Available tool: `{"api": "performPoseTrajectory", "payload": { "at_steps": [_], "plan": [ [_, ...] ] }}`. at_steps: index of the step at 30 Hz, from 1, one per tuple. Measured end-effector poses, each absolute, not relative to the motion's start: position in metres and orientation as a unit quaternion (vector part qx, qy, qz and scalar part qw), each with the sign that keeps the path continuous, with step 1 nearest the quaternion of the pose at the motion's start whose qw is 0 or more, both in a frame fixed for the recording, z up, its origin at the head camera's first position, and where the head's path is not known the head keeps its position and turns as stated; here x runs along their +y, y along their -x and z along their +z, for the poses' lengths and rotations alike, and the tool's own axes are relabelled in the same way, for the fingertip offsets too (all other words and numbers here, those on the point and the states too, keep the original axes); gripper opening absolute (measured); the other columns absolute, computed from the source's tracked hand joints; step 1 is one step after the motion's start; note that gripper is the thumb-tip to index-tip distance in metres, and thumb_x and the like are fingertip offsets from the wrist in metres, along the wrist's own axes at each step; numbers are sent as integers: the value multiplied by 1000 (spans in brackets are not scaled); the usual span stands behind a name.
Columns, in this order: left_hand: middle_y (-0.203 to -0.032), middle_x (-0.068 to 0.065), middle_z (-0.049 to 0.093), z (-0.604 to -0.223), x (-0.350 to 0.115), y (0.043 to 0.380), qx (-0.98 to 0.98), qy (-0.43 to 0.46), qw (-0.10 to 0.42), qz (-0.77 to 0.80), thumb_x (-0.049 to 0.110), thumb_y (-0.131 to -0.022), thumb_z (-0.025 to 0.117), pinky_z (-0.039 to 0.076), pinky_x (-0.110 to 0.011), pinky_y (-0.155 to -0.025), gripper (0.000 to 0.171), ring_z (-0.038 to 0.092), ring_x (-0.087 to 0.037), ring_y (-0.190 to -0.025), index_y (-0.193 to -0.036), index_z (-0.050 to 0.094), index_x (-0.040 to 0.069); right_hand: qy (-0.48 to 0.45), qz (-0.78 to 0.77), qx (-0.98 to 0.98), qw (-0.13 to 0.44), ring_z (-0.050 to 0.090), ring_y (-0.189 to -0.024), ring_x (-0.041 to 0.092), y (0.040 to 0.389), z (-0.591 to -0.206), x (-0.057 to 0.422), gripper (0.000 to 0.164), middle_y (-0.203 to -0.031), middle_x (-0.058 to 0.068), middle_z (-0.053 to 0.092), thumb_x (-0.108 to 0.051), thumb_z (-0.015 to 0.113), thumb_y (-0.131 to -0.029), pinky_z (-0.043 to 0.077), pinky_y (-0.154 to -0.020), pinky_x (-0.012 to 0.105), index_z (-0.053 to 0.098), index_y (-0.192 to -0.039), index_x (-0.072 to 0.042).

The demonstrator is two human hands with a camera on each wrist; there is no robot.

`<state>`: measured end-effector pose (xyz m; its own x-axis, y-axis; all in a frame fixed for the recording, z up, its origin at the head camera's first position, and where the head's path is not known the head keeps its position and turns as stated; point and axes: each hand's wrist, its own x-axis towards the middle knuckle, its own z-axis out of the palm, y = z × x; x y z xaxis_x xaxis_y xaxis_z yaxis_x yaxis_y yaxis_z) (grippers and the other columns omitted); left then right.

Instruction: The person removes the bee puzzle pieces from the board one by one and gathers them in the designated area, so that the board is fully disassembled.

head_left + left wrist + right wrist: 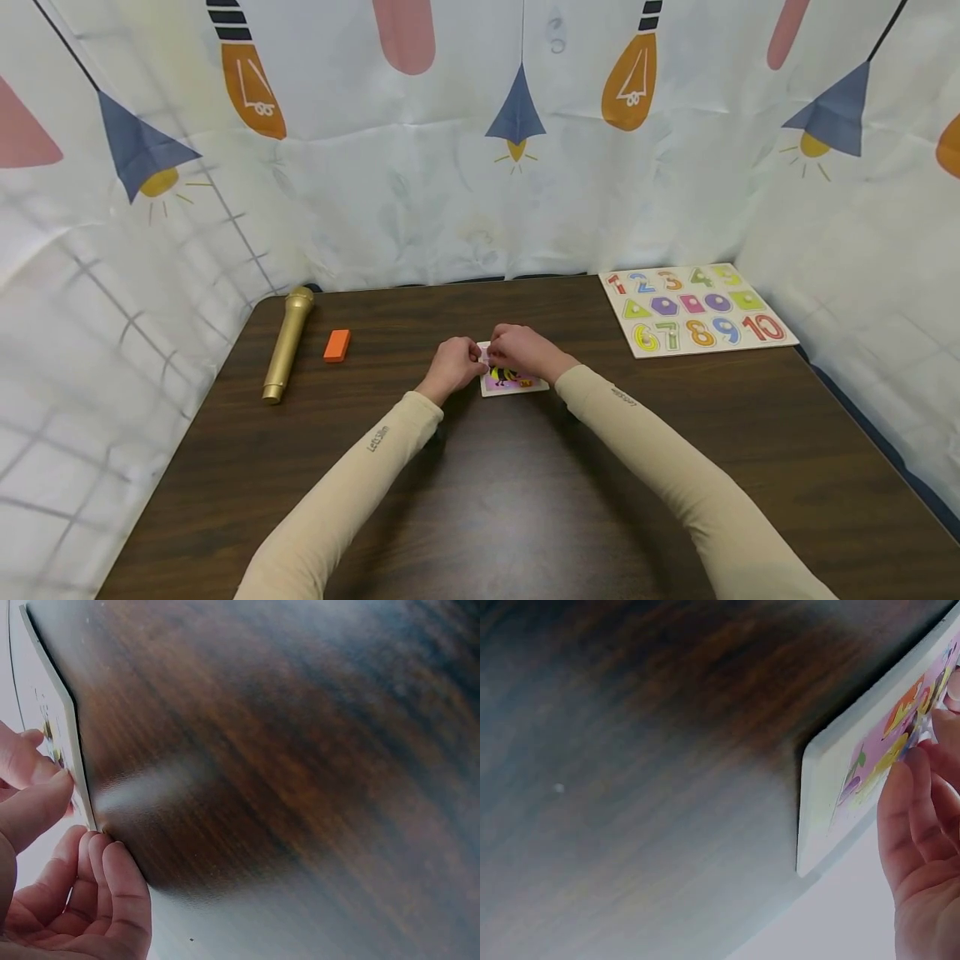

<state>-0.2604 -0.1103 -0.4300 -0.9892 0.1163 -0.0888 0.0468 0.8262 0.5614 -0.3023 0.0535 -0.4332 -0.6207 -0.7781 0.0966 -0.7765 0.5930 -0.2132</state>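
Observation:
A small bee picture puzzle [498, 386], pink with a pale border, lies flat on the dark table. At its left edge, my left hand [454, 367] grips the board; the left wrist view shows the thumb [45, 802] on top and the other fingers [124, 877] against the edge. My right hand [525, 350] is over the puzzle's upper part, its fingertips pinched together at the picture. In the right wrist view these fingers [904, 817] meet over a yellow-printed puzzle piece [889, 761], mostly hidden behind them.
A gold microphone [288, 346] and an orange block [337, 346] lie on the left of the brown table [495, 500]. At the back right is a number and shape board [705, 335]. A printed curtain [450, 192] hangs along the far edge.

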Motion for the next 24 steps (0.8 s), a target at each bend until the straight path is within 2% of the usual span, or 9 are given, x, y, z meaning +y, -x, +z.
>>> {"api": "performPoseTrajectory", "payload": {
  "at_steps": [24],
  "plan": [
    [-90,-8,64,-428,-108,258,953,-41,54,294,13,-85,75,49,-34,-75,21,55,-22,-81,-98,69,-1,456,-110,883,-14,63,-88,17,301,-434,55,17,-102,8,65,-18,67,-94,53,-84,29,75,-102,-6]
  ]
}}
